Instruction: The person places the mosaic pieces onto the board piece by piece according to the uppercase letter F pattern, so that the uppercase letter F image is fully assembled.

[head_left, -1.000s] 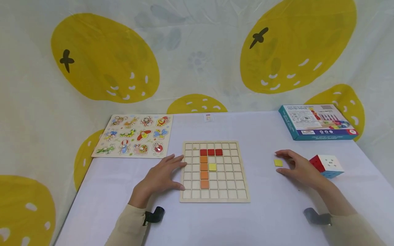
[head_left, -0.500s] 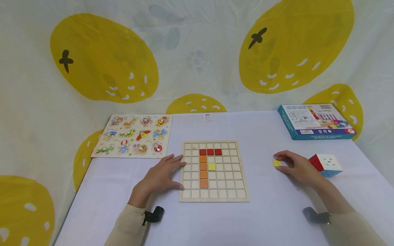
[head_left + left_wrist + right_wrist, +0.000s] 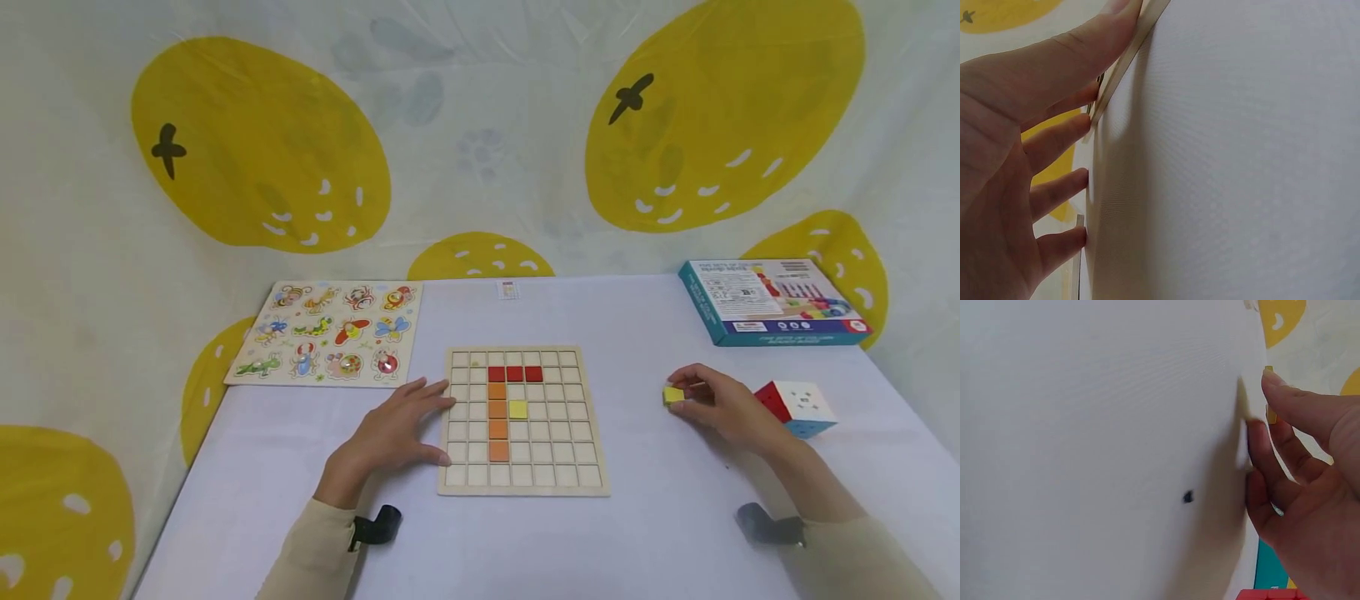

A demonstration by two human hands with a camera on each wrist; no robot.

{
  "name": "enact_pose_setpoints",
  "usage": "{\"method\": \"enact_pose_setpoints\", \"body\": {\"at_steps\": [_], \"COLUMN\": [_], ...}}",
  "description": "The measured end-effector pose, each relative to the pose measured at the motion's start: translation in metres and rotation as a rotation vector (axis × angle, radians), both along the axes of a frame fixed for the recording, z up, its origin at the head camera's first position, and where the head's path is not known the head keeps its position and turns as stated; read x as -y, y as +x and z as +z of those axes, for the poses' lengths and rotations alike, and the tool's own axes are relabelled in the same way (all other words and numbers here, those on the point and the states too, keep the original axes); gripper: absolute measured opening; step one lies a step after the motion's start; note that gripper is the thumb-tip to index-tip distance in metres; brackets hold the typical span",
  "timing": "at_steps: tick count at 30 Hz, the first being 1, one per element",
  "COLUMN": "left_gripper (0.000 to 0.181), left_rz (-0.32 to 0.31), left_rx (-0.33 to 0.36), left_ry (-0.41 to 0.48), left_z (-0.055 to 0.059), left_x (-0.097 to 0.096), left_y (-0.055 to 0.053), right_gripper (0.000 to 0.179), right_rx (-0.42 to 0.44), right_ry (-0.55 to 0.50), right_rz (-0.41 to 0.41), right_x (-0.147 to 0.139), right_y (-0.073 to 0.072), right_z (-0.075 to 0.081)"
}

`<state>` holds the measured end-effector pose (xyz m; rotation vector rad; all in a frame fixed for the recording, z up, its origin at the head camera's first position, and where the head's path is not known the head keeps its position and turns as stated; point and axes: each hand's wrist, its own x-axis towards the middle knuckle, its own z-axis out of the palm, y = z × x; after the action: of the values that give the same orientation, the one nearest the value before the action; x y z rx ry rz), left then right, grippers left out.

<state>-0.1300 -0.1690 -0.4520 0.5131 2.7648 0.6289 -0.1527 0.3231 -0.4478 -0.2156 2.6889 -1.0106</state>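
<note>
My right hand [image 3: 722, 408] pinches a small yellow square tile [image 3: 672, 397] between thumb and fingers, right of the board. In the right wrist view the tile [image 3: 1272, 414] shows edge-on by the thumb, slightly tilted off the white cloth. My left hand [image 3: 393, 425] lies with spread fingers along the left edge of a wooden grid board [image 3: 525, 490], thumb and fingertips touching that edge. On the grid lie a short row of red tiles [image 3: 514, 374], a column of orange tiles [image 3: 498, 429] and one yellow tile [image 3: 517, 409].
A puzzle cube [image 3: 806, 404] stands just beyond my right wrist. Behind it lies a boxed toy set [image 3: 780, 300]. An insect peg puzzle [image 3: 326, 333] sits at the back left, and a small printed label [image 3: 508, 289] lies at the table's far edge.
My right thumb and fingers have closed on the yellow tile, which now tilts and has shifted slightly left. The left hand and board have stayed in place.
</note>
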Motion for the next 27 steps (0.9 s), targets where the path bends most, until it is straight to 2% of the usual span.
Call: {"method": "enact_pose_setpoints", "body": {"at_steps": [7, 12, 21, 27], "left_gripper": [0.086, 0.086, 0.085, 0.085], "left_rz": [0.003, -0.001, -0.001, -0.001], "left_rx": [-0.007, -0.006, 0.001, 0.000], "left_ry": [-0.007, -0.005, 0.001, -0.005], "left_z": [0.000, 0.001, 0.002, 0.003], "left_x": [-0.001, -0.001, -0.001, -0.001], "left_y": [0.000, 0.000, 0.001, 0.001], "right_gripper": [0.045, 0.048, 0.030, 0.028], "right_rx": [0.017, -0.045, -0.188, -0.213], "right_ry": [-0.021, -0.034, -0.066, -0.112], "right_rz": [-0.020, -0.037, -0.003, 0.006], "right_x": [0.009, 0.015, 0.022, 0.029], "right_y": [0.000, 0.001, 0.001, -0.001], "right_z": [0.012, 0.019, 0.023, 0.023]}}
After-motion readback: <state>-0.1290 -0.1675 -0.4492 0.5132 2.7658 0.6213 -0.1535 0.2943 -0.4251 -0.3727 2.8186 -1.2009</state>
